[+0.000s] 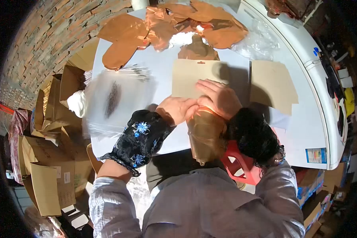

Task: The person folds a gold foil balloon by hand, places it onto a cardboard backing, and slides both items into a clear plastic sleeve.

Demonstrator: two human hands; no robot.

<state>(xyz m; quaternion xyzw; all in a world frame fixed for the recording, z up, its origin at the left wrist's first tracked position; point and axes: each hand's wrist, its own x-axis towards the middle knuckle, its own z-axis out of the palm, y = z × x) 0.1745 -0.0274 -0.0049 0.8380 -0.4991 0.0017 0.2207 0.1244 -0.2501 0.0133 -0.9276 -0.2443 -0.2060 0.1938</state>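
Observation:
My left hand (176, 110) has its fingers pressed together at the top end of a shiny copper-coloured foil piece (207, 137), which hangs over the table's near edge. From the right, my right hand (220, 99) meets it there, thumb side on the foil and fingers stretched over the beige card (192, 75). The card lies flat on the white table (162, 144) and has a small slot at its top edge. Its lower edge is partly hidden by my hands. Another copper foil piece (198, 49) lies just beyond the card.
Copper foil shapes (125, 33) spread along the far side. Clear plastic sleeves (121, 99) are stacked at left, more beige cards (271, 81) at right, and crumpled clear plastic (260, 41) at far right. Cardboard boxes (49, 174) stand left; a red stool (242, 162) is below the edge.

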